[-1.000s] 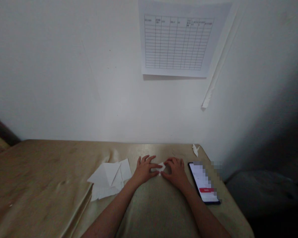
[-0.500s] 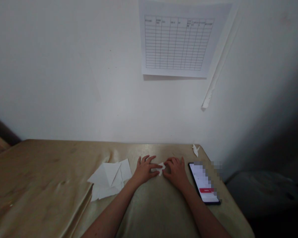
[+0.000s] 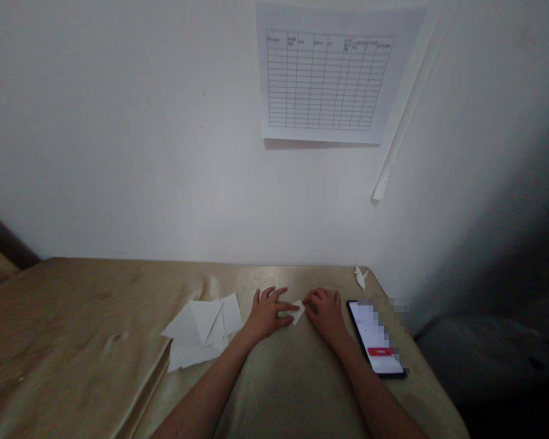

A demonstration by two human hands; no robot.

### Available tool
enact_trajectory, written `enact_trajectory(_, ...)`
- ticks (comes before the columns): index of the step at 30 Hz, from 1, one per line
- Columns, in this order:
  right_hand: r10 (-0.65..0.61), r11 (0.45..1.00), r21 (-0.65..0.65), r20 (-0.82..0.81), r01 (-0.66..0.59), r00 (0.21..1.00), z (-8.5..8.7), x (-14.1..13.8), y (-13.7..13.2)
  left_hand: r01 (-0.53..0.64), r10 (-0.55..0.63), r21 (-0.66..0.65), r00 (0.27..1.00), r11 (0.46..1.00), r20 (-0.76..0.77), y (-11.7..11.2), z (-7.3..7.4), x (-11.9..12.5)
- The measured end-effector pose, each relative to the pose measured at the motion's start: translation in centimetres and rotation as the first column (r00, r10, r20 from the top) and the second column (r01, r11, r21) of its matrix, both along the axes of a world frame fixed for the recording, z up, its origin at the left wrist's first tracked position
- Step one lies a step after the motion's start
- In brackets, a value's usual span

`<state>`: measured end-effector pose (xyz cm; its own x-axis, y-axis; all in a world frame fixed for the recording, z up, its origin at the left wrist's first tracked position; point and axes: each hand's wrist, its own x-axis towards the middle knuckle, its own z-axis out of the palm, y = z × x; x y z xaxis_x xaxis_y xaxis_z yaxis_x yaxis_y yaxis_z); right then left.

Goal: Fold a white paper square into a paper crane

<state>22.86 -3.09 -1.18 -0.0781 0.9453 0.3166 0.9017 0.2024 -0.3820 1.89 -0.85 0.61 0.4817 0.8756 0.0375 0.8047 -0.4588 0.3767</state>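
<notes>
A small white folded piece of paper (image 3: 298,313) lies on the table between my two hands. My left hand (image 3: 271,312) has its thumb and index finger on the paper's left side, with the other fingers spread above it. At the paper's upper right corner, the fingertips of my right hand (image 3: 324,310) are pinched together. Left of my left forearm rests a loose pile of white paper sheets (image 3: 196,335), some creased or folded.
A phone (image 3: 377,341) with a lit screen lies right of my right hand. A small folded paper bird (image 3: 360,278) sits at the table's far right corner. The brown-covered table (image 3: 96,317) meets a white wall, where a printed chart (image 3: 324,79) hangs.
My right thumb has drawn up off the paper's lower right side towards the fingertips at its upper corner, baring more of the paper. My left hand has stayed put.
</notes>
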Motion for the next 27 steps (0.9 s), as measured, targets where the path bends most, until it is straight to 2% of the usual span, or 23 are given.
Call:
enact_trajectory(12, 0.026, 1.0, 0.015, 0.022, -0.026, 0.999, 0.5, -0.1, -0.7, -0.008, 0.007, 0.013, 1.0, 1.0, 0.025, -0.1, -0.1, 0.0)
enact_trajectory(18, 0.043, 0.999, -0.024, -0.025, -0.043, 0.999, 0.5, -0.1, -0.9, -0.007, 0.006, 0.025, 1.0, 1.0, 0.028, -0.1, -0.2, 0.0)
enact_trajectory(27, 0.058, 0.997, -0.049, 0.032, -0.056, 0.998, 0.6, -0.4, -1.6, -0.015, 0.014, 0.02, 0.999, 1.0, 0.032, -0.1, -0.1, 0.0)
